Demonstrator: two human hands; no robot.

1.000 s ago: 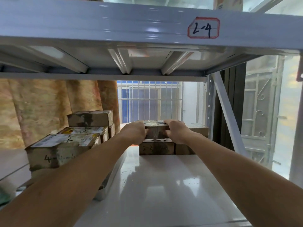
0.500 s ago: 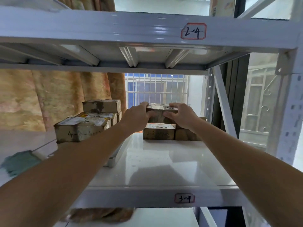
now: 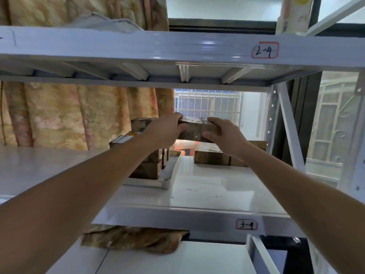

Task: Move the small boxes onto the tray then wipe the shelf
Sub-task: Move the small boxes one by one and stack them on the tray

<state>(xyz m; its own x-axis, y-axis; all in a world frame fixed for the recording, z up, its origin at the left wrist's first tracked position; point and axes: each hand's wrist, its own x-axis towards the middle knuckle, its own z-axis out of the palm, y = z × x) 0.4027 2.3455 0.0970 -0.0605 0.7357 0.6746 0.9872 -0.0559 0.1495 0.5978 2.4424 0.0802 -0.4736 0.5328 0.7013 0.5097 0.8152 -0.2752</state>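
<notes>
1. Gripping a small brown cardboard box [image 3: 194, 131] from both ends, the left hand [image 3: 166, 133] and right hand [image 3: 225, 135] hold it in the air above the shelf [image 3: 213, 190]; each grip is closed on the box, fingers over the top and thumb below.
2. The held box is flat and rectangular, scuffed, with glossy clear tape across it.
3. Below and behind it, more small boxes [image 3: 212, 157] of worn cardboard rest at the back right of the shelf.
4. The shelf is smooth, white and shiny, with a grey metal front rail.
5. To the left sits a white plastic tray [image 3: 167, 175] with a raised rim, carrying stacked boxes [image 3: 148, 167] with printed labels.
6. A mottled tan curtain [image 3: 79, 115] hangs behind.
</notes>
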